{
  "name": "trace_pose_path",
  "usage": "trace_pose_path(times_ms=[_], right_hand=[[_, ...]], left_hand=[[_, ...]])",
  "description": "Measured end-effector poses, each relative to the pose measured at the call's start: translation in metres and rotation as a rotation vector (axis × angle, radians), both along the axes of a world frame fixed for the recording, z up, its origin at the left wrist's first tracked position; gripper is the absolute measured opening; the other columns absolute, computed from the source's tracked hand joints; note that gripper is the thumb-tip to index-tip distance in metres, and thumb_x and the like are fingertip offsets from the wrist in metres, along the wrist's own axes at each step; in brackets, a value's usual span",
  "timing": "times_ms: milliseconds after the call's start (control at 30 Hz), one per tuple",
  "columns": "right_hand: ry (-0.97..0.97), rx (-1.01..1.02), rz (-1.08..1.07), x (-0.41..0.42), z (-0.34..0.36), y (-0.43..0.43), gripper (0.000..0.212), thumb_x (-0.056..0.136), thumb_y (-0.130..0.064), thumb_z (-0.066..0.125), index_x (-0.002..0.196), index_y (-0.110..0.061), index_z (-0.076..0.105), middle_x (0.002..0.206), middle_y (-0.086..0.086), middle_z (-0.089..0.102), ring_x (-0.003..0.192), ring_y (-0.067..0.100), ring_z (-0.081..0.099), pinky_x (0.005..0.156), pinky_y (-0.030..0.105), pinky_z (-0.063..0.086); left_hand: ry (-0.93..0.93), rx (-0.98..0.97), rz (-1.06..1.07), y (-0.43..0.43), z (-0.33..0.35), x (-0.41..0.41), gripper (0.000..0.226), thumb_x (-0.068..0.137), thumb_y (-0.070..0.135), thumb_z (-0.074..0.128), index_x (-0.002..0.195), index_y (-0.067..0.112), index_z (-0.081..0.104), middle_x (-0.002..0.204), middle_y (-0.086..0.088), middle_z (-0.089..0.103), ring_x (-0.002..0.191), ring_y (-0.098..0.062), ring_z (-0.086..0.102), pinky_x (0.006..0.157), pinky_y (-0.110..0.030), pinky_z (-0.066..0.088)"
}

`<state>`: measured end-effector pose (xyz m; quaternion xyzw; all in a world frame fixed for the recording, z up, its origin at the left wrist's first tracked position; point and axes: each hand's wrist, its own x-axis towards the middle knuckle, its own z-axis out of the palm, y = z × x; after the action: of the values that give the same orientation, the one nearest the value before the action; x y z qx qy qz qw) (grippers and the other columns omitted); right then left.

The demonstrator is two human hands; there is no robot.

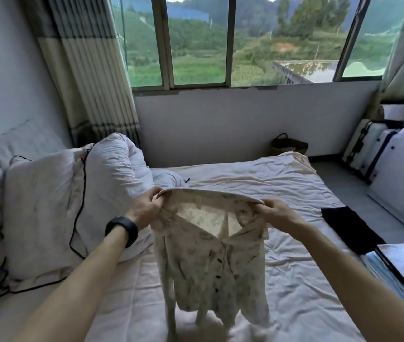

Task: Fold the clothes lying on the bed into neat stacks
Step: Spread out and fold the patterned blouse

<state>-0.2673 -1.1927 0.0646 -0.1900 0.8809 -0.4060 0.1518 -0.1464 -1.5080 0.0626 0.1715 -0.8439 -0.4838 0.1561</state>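
Observation:
A cream patterned shirt (211, 262) with dark buttons hangs in the air over the bed (282, 188), held up by its collar. My left hand (146, 206) pinches the collar's left end. The collar's right end is pinched by my right hand (273, 213). The shirt's front faces me and its hem dangles just above the sheet. At the bed's right edge lies a folded black garment (349, 225), and nearer to me a stack of folded light clothes (403, 267).
A bunched white duvet (114, 164) and a pillow (38, 218) with a black cable (80, 206) across it fill the bed's left side. A basket (288, 145) and suitcases (369, 146) stand on the floor beyond. The window wall lies ahead.

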Motion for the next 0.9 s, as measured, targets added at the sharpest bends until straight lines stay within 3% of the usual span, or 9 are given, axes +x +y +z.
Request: trace_pose_path(times_ms=[67,133,200,300,400,500,567,667,900], right_hand=[[-0.121,-0.148,-0.032,0.001,0.006,-0.004,0.042,0.104,-0.038,0.050,0.097,-0.003,0.071,0.091,0.002,0.068,0.085,0.020,0.061,0.076,0.036,0.046],[-0.066,-0.147,-0.033,0.001,0.007,-0.008,0.047,0.105,-0.041,0.044,0.104,-0.003,0.071,0.103,0.008,0.070,0.099,0.026,0.063,0.091,0.043,0.048],[0.005,-0.051,-0.022,0.004,0.010,-0.010,0.055,0.105,-0.048,0.037,0.104,-0.002,0.069,0.102,0.011,0.067,0.099,0.029,0.060,0.087,0.043,0.044],[0.022,0.110,0.013,0.000,0.009,-0.003,0.077,0.086,-0.083,0.030,0.067,-0.013,0.056,0.070,0.004,0.058,0.068,0.022,0.053,0.064,0.036,0.034],[-0.098,0.298,0.111,-0.001,0.009,0.007,0.063,0.086,-0.075,0.052,0.055,-0.021,0.055,0.054,-0.007,0.053,0.053,0.013,0.049,0.055,0.028,0.034],[-0.618,0.089,0.207,0.005,0.001,0.009,0.036,0.093,-0.050,0.066,0.085,-0.016,0.073,0.068,0.001,0.071,0.054,0.010,0.065,0.052,0.021,0.049],[-0.902,-0.066,0.256,0.007,-0.007,0.010,0.035,0.085,-0.042,0.076,0.106,-0.014,0.072,0.087,0.006,0.073,0.070,0.015,0.069,0.063,0.026,0.055],[-1.056,-0.174,0.294,0.002,-0.017,0.008,0.035,0.064,-0.036,0.082,0.088,-0.011,0.076,0.084,0.007,0.072,0.072,0.019,0.070,0.063,0.027,0.054],[-0.586,-0.305,0.197,0.002,-0.011,0.005,0.026,0.074,-0.023,0.083,0.092,-0.010,0.071,0.076,0.002,0.069,0.067,0.013,0.067,0.058,0.025,0.053]], left_hand=[[-0.015,0.064,0.029,-0.002,-0.010,-0.002,0.026,0.095,0.040,0.063,0.077,0.021,0.058,0.061,0.012,0.049,0.061,-0.010,0.044,0.061,-0.028,0.039],[-0.123,0.058,-0.006,0.000,-0.013,-0.004,0.070,0.076,0.079,0.057,0.096,0.012,0.062,0.083,0.001,0.063,0.079,-0.020,0.058,0.081,-0.044,0.048],[-0.296,0.027,-0.078,0.006,-0.007,-0.005,0.084,0.082,0.083,0.042,0.121,0.012,0.065,0.120,-0.006,0.066,0.117,-0.027,0.059,0.105,-0.041,0.041],[-0.615,-0.196,-0.110,0.002,-0.003,-0.004,0.084,0.091,0.077,0.030,0.130,0.010,0.063,0.135,-0.009,0.059,0.131,-0.028,0.051,0.106,-0.030,0.034],[-0.757,-0.220,-0.174,-0.017,-0.002,0.000,0.077,0.078,0.081,0.055,0.106,0.012,0.075,0.106,0.002,0.071,0.100,-0.017,0.066,0.091,-0.028,0.047],[-0.558,-0.054,-0.192,-0.031,0.003,-0.003,0.051,0.056,0.066,0.076,0.062,0.016,0.071,0.057,0.014,0.056,0.055,-0.002,0.050,0.058,-0.019,0.040],[-0.394,0.018,-0.164,-0.034,0.006,-0.009,0.042,0.060,0.055,0.075,0.072,0.016,0.065,0.064,0.009,0.053,0.061,-0.004,0.047,0.059,-0.017,0.039],[-0.283,-0.011,-0.157,-0.036,0.015,-0.017,0.018,0.093,0.026,0.070,0.084,0.010,0.067,0.069,0.006,0.058,0.070,-0.008,0.051,0.066,-0.019,0.042],[-0.499,-0.483,-0.186,-0.031,0.054,-0.006,0.045,0.094,0.063,0.050,0.090,0.020,0.065,0.091,0.005,0.060,0.094,-0.017,0.052,0.071,-0.021,0.034]])
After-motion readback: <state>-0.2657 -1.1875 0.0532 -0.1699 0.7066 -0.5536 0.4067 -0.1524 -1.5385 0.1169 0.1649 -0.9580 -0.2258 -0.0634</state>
